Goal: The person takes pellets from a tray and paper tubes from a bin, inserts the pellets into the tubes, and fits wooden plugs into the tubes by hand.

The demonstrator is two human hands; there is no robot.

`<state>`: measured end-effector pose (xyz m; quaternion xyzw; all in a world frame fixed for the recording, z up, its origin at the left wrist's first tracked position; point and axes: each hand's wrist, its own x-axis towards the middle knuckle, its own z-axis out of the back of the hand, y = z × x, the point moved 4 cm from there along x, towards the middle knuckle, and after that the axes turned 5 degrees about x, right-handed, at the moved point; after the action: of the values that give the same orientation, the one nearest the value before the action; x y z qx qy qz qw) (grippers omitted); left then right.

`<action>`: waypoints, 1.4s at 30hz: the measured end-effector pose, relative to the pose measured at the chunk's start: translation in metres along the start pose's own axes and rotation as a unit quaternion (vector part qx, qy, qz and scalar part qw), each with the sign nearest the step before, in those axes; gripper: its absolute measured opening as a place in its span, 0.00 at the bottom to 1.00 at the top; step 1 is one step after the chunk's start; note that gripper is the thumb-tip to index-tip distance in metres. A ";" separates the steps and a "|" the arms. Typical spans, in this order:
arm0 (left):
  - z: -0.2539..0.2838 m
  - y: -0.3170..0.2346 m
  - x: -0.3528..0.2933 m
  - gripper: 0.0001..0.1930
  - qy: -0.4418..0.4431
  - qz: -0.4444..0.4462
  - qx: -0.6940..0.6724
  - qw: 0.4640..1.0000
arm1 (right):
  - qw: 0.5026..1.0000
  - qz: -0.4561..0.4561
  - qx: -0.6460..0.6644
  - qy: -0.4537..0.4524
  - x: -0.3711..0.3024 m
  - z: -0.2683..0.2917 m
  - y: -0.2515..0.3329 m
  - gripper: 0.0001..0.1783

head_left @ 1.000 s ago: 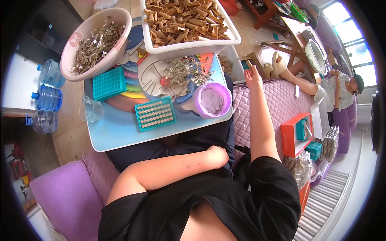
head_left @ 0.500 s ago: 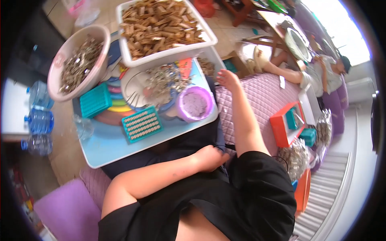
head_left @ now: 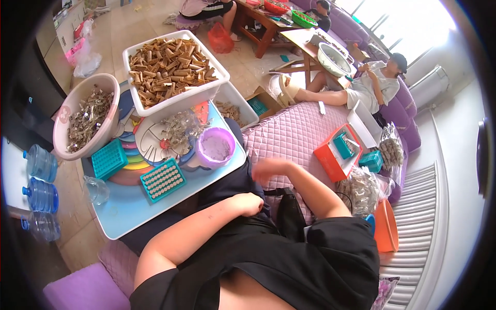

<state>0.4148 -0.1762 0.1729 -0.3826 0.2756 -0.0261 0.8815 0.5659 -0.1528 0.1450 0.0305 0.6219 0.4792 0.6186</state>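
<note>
My left hand point(head_left: 248, 205) rests low on my lap with its fingers curled closed. Whatever it holds, if anything, is hidden. My right hand point(head_left: 269, 169) is smeared by motion over the edge of the pink quilted cover, right of the table, so its fingers do not read clearly. Nearest to it on the blue table point(head_left: 124, 219) stands a purple tub point(head_left: 223, 135) with pale contents. Left of the tub lie a teal rack point(head_left: 163, 181) filled with rows of round pale pieces, a pile of small silvery parts point(head_left: 178, 133) and another teal rack point(head_left: 109, 159).
A white bin point(head_left: 178, 98) of brown pieces and a pink basin point(head_left: 60, 135) of metal parts stand at the table's far side. A clear cup point(head_left: 96, 190) is at its left. Right are a red box point(head_left: 326, 160) and plastic-wrapped bundles point(head_left: 356, 187). A person point(head_left: 380, 85) sits beyond.
My right hand has come down and toward me from beside the table's far right. My left hand has shifted slightly left. The view has tilted up, showing more of the room.
</note>
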 end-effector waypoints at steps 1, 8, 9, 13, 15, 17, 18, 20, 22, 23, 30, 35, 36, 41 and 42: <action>0.003 -0.004 0.004 0.17 0.012 0.022 0.066 0.998 | 0.924 0.004 0.288 0.253 -0.004 -0.033 -0.055 0.12; -0.010 -0.013 0.005 0.24 0.038 -0.163 0.097 0.981 | 0.975 -0.051 0.212 0.039 -0.078 -0.122 -0.040 0.12; -0.009 -0.017 -0.001 0.25 0.049 -0.159 0.053 0.985 | 0.981 -0.035 0.182 0.055 -0.079 -0.128 -0.042 0.12; -0.005 -0.039 -0.014 0.18 0.036 -0.108 0.130 0.985 | 0.977 -0.053 0.184 0.095 -0.081 -0.138 -0.056 0.13; -0.012 -0.033 -0.006 0.13 0.005 -0.104 0.203 0.974 | 0.964 -0.086 0.226 0.109 -0.088 -0.141 -0.050 0.12; -0.016 -0.025 -0.002 0.09 -0.024 -0.099 0.271 0.957 | 0.985 0.115 0.130 -0.017 -0.093 -0.136 -0.021 0.12; -0.017 -0.021 -0.003 0.08 -0.068 -0.127 0.358 0.922 | 0.985 0.118 0.128 -0.015 -0.090 -0.142 -0.022 0.12; -0.002 -0.031 -0.016 0.07 -0.147 -0.181 0.508 0.829 | 0.932 0.233 0.264 -0.089 -0.086 -0.143 -0.018 0.09; 0.013 -0.031 -0.029 0.06 -0.217 -0.228 0.502 0.806 | 0.954 0.250 0.104 -0.130 -0.079 -0.143 -0.012 0.10; 0.019 -0.036 -0.035 0.06 -0.241 -0.250 0.498 0.794 | 0.949 0.258 -0.053 -0.171 -0.075 -0.146 -0.008 0.11; 0.021 -0.071 -0.047 0.06 -0.281 -0.293 0.532 0.743 | 0.862 0.231 -0.230 -0.389 -0.025 -0.149 0.022 0.14; 0.023 -0.066 -0.047 0.05 -0.262 -0.280 0.534 0.753 | 0.878 0.208 -0.215 -0.374 -0.026 -0.149 0.034 0.14; 0.023 -0.067 -0.048 0.04 -0.271 -0.284 0.522 0.757 | 0.881 0.204 -0.213 -0.371 -0.017 -0.143 0.041 0.14; 0.025 -0.071 -0.050 0.04 -0.271 -0.274 0.524 0.759 | 0.898 0.190 -0.209 -0.338 -0.025 -0.146 0.042 0.13; 0.024 -0.071 -0.050 0.04 -0.276 -0.271 0.518 0.763 | 0.901 0.189 -0.210 -0.330 -0.025 -0.146 0.044 0.13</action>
<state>0.3960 -0.1975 0.2580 0.0828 -0.1506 -0.2961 0.9396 0.4310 -0.2265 0.1591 0.1731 0.2500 0.6688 0.6784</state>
